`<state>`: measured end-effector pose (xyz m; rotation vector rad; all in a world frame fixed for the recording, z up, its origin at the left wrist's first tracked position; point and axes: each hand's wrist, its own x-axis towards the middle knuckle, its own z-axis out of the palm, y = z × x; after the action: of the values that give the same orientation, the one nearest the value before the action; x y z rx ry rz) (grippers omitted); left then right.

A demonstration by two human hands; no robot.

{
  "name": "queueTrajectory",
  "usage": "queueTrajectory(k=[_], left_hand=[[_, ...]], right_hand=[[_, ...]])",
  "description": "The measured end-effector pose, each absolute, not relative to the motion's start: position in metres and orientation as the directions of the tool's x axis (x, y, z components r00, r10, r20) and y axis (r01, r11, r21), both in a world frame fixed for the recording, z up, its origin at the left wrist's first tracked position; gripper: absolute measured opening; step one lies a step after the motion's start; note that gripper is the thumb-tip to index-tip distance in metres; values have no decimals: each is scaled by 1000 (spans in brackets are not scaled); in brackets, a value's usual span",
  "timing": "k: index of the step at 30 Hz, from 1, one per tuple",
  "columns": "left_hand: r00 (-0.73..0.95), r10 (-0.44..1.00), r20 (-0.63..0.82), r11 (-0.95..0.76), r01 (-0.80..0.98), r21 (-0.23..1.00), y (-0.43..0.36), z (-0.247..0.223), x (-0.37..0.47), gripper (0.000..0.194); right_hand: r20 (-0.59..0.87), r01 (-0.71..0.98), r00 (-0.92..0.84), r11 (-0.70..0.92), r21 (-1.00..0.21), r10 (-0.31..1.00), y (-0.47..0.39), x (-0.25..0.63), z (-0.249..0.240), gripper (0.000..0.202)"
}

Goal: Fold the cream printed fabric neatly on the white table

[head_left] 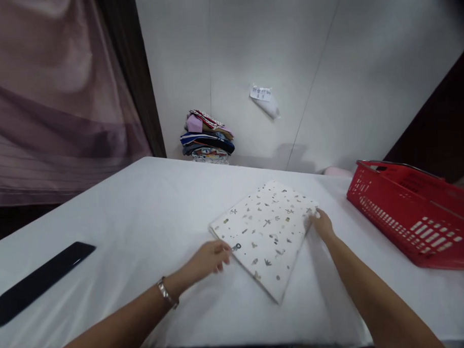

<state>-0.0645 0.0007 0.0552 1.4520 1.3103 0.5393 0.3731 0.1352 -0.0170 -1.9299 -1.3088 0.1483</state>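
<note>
A flat, folded white cloth with small printed motifs lies at an angle on the white table, one corner toward me. My left hand is at its left edge, fingers curled, with a small dark-and-silver item at the fingertips that looks like a clip or zipper pull. My right hand has its fingers closed on the cloth's right corner.
A red plastic basket stands at the table's right side. A long black flat object lies at the left. Folded clothes are stacked beyond the far edge, and a pink curtain hangs at the left.
</note>
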Motion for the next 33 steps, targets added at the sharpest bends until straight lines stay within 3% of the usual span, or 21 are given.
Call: queueTrajectory(k=[3, 5, 11, 23, 33], left_hand=[[78, 997, -8, -46, 668, 742, 50, 60, -71, 27], [43, 994, 104, -99, 774, 625, 77, 58, -66, 27], [136, 979, 154, -193, 864, 465, 124, 34, -44, 26], [160, 963, 215, -256, 792, 555, 133, 0, -49, 27], [102, 980, 174, -186, 789, 586, 135, -4, -50, 33]], right_hand=[[342, 773, 375, -87, -629, 862, 135, 351, -8, 39], [339, 792, 274, -11, -611, 900, 142, 332, 7, 33], [156, 793, 170, -41, -608, 973, 198, 287, 51, 29], [92, 863, 285, -214, -457, 954, 357, 273, 25, 31], [193, 911, 174, -83, -405, 966, 373, 272, 6, 19]])
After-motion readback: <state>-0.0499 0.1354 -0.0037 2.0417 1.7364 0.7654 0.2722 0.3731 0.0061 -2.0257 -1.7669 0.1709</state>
